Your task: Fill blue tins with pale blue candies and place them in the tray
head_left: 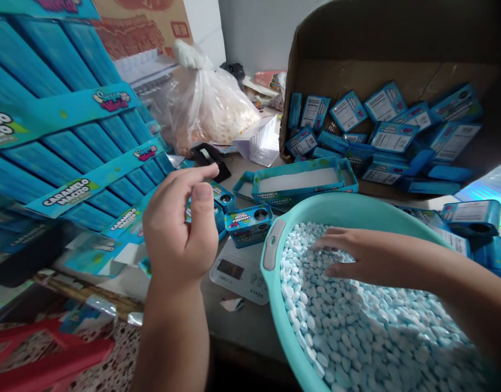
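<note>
My left hand [179, 218] is raised left of the bowl, its fingers curled and its thumb upright. Its palm is turned away, so anything inside is hidden. My right hand [342, 250] reaches into a turquoise bowl [277, 296] filled with small white and pale blue candies [327, 321]. Its thumb and fingers are apart, with the fingertips touching the candies. Between the hands, a small blue candy box [249, 224] with a round dark opening on top stands on a white digital scale [240, 275]. Another small blue box [223, 197] is partly hidden behind my left hand.
Stacked blue display cartons [62, 122] lean at the left. A brown cardboard box [327, 76] holds several small blue boxes. Low blue trays [299, 177], a tape dispenser [213, 163] and a tied plastic bag [213, 103] lie behind. More boxes [472, 215] sit at right.
</note>
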### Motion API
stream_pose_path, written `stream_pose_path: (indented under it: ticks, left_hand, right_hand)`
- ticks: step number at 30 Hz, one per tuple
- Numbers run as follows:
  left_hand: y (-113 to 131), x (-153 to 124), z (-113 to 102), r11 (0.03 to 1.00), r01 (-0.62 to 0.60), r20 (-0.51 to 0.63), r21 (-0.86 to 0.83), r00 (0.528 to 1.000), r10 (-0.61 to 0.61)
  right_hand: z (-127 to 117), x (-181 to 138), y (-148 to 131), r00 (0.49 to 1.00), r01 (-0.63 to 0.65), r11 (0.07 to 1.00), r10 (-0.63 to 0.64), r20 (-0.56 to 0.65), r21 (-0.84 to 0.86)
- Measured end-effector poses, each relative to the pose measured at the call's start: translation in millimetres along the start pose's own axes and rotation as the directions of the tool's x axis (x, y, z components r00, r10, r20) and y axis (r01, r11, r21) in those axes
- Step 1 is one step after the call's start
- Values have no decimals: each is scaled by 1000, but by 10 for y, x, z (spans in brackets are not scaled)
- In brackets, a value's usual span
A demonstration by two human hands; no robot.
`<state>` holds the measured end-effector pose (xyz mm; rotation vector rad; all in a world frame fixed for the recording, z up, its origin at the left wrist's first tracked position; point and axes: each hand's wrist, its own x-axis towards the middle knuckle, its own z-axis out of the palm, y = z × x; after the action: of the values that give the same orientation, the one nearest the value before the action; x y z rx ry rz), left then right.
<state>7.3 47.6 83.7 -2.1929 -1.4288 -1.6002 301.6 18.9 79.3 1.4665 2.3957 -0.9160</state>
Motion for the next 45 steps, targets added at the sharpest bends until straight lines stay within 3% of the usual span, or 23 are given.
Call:
stream_pose_path:
  ticks: [9,11,12,13,15,16,17,18,19,21,22,23,24,26,28,29,32,36,40,43,45]
  left_hand:
    - [-9,3,-26,999,25,18,24,1000,-26]
    - [-57,-9,-19,998,56,112,25,992,-59]
    - [-90,-22,-15,996,80,216,34,973,-86]
    - [-125,-36,-10,992,107,365,59,923,-121]
    - [-186,-65,5,979,150,641,139,740,-204]
    - [-205,-74,14,972,156,717,178,656,-237]
    - [-214,-79,23,966,157,746,205,614,-258]
    - [-211,-78,31,964,154,740,215,619,-264]
    - [-199,-72,37,967,141,701,211,668,-250]
    - [-155,-53,40,983,50,541,176,830,-139]
    - [-131,-43,39,987,-28,444,159,895,-46]
    - [-109,-34,39,982,-119,367,148,928,57]
    - [-90,-27,41,968,-211,340,135,928,155]
    - [-65,-23,58,935,-346,423,83,861,281]
    - [-54,-30,87,917,-399,530,21,782,328]
    - [-50,-34,101,911,-412,537,10,770,343]
    - [-37,-44,117,898,-438,467,33,801,374]
    - [-15,-36,88,896,-441,509,-48,761,402]
    - [12,-38,60,904,-423,445,-68,798,407]
    - [50,-62,58,895,-435,505,-94,754,420]
    - [80,-78,66,884,-459,476,-94,759,445]
  right_hand:
    - [21,13,42,1000,-1,1000,1,13,-9]
    - [23,16,50,1000,-4,1000,4,13,-3]
    - [21,16,48,1000,-6,1000,6,14,0]
    - [16,15,42,1000,-9,1000,9,16,3]
    - [-1,7,19,1000,-19,1000,19,18,5]
    - [-10,2,5,1000,-20,1000,20,18,4]
    - [-19,-3,-10,1000,-20,1000,20,14,3]
    - [-28,-9,-24,1000,-20,1000,20,9,0]
    - [-36,-15,-36,1000,-21,1000,21,3,-1]
    - [-48,-22,-57,1000,-29,1000,29,2,-3]
    - [-52,-23,-66,999,-36,999,36,5,-4]
    - [-54,-23,-73,999,-41,999,41,8,-4]
    - [-55,-22,-78,999,-42,999,42,9,-5]
    - [-53,-18,-84,999,-33,999,33,3,-13]
    - [-49,-15,-85,1000,-17,999,17,-8,-30]
    - [-48,-16,-84,1000,-12,999,11,-12,-37]
    - [-52,-24,-80,1000,-19,999,19,-13,-36]
    - [-55,-27,-86,1000,-16,999,15,-14,-33]
    - [-43,-12,-101,1000,-6,999,5,-24,-48]
    - [-35,-8,-101,1000,1,998,-3,-22,-59]
    - [-32,-12,-96,1000,-2,998,0,-24,-64]
